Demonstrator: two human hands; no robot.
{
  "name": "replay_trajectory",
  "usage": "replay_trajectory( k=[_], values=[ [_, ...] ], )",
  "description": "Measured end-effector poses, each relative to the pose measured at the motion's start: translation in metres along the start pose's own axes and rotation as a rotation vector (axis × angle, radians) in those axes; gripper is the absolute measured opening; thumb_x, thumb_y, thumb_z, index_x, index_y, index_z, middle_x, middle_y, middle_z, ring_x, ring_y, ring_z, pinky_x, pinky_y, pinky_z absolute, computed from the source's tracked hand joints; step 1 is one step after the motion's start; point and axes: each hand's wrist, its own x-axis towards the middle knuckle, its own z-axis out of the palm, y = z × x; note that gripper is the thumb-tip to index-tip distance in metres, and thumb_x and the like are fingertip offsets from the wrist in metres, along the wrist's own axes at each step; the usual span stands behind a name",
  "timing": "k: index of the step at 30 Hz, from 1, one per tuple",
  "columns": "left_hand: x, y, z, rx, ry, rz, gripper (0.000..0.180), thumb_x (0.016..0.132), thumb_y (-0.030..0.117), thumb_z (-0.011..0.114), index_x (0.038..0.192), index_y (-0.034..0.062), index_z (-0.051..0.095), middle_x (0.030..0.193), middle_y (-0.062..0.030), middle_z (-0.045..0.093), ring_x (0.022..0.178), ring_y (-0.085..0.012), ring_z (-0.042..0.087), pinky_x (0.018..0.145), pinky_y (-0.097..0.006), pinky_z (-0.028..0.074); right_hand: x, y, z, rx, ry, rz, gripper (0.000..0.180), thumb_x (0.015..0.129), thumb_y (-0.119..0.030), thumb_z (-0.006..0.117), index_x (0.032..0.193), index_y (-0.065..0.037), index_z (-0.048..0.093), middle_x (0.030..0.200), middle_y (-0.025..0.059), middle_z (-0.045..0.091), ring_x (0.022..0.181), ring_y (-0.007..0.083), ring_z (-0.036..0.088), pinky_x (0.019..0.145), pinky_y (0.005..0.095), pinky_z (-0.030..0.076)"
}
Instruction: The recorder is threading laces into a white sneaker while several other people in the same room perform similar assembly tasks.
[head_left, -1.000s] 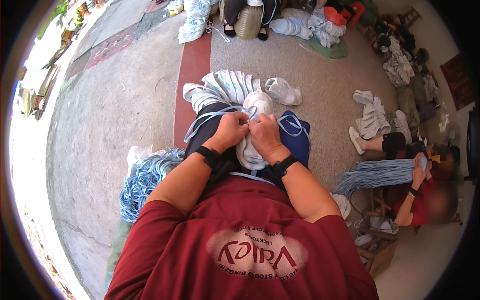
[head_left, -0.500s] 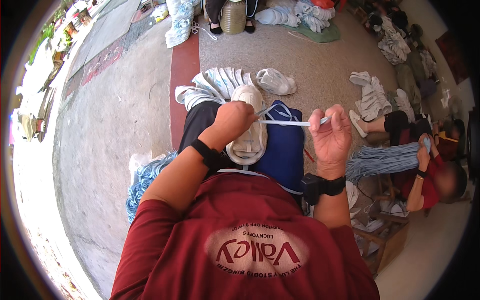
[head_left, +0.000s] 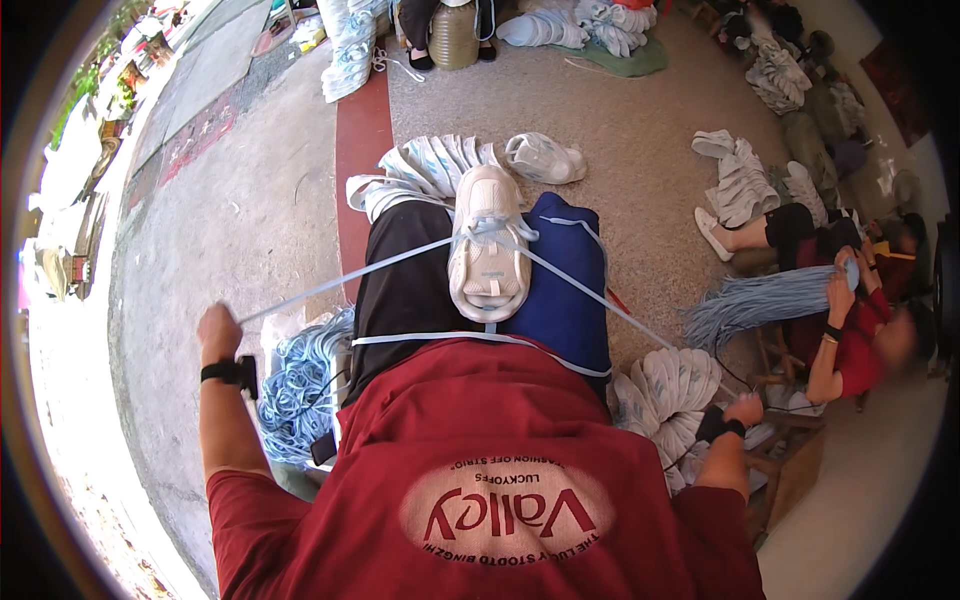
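Note:
A cream-white sneaker (head_left: 487,280) rests on my lap, between my black-clad left thigh and the dark blue cloth (head_left: 562,265) over my right thigh. A pale blue shoelace (head_left: 350,275) runs through the shoe's lacing area and stretches out taut to both sides. Out at the left, my left hand (head_left: 218,333) is closed around one end of it. My right hand (head_left: 744,408), low on the right, is closed on the other end, its fingers partly blurred. Neither hand touches the shoe.
A container of tangled blue laces (head_left: 303,390) stands by my left side. White shoe uppers (head_left: 435,165) lie in a row beyond my knees, near another white shoe (head_left: 545,158). More white uppers (head_left: 668,390) sit at my right. A person further right holds a blue lace bundle (head_left: 755,305).
My hands have swung far apart, the left outward to the left and the right down to the right. The lace ends are drawn out long and straight from the shoe.

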Motion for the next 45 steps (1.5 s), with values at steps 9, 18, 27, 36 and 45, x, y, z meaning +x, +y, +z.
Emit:
replay_trajectory(
  k=[9, 18, 27, 36, 45],
  values=[
    [-0.019, 0.080, 0.040, -0.262, -0.010, 0.112, 0.015, 0.072, 0.005, 0.053, 0.083, 0.0057, 0.063, 0.094, -0.0196, 0.062, 0.088, -0.0366, 0.060, 0.076, -0.045, 0.048, -0.006, -0.223, 0.008, 0.632, -0.736, -0.093, 0.004, 0.075, -0.006, 0.057, 0.072, -0.004, 0.055, 0.059, 0.0050, 0.054, 0.053, 0.0150, 0.054, 0.045, 0.0287, 0.042],
    [-0.029, 0.310, -0.084, -0.946, -0.006, 0.859, 0.020, 0.068, 0.008, 0.067, 0.084, -0.0024, 0.060, 0.067, -0.0118, 0.060, 0.062, -0.0206, 0.060, 0.059, -0.030, 0.047, -0.065, -0.533, -0.046, 0.893, -0.913, -0.645, 0.017, 0.073, -0.004, 0.062, 0.090, 0.001, 0.060, 0.071, 0.0073, 0.060, 0.069, 0.0136, 0.057, 0.063, 0.0267, 0.045],
    [-0.020, 0.338, -0.075, -1.456, -0.497, 0.608, 0.011, 0.078, 0.010, 0.063, 0.085, 0.0011, 0.062, 0.064, -0.0006, 0.056, 0.057, -0.0069, 0.049, 0.052, -0.023, 0.041, -0.072, -0.553, -0.033, 1.259, -1.400, -0.449, 0.008, 0.073, -0.001, 0.063, 0.075, -0.005, 0.056, 0.068, -0.0039, 0.052, 0.060, 0.0041, 0.045, 0.054, 0.0199, 0.037],
    [-0.016, 0.343, -0.076, -1.712, -0.820, 0.643, 0.016, 0.079, 0.010, 0.064, 0.070, 0.0066, 0.052, 0.065, 0.0062, 0.047, 0.055, -0.0031, 0.040, 0.048, -0.019, 0.032, -0.074, -0.547, -0.026, 1.217, -1.249, -0.604, 0.014, 0.070, -0.002, 0.064, 0.064, -0.004, 0.052, 0.061, -0.0042, 0.049, 0.057, 0.0059, 0.044, 0.051, 0.0219, 0.036],
    [-0.018, 0.356, -0.061, -1.794, -0.335, 0.444, 0.008, 0.076, -0.003, 0.061, 0.075, 0.0021, 0.055, 0.065, 0.0016, 0.055, 0.054, -0.0044, 0.050, 0.048, -0.021, 0.040, -0.097, -0.561, -0.040, 1.325, -0.798, -0.337, 0.008, 0.074, 0.004, 0.055, 0.068, -0.001, 0.055, 0.057, 0.0000, 0.055, 0.047, 0.0050, 0.048, 0.043, 0.0214, 0.038]
  ],
)
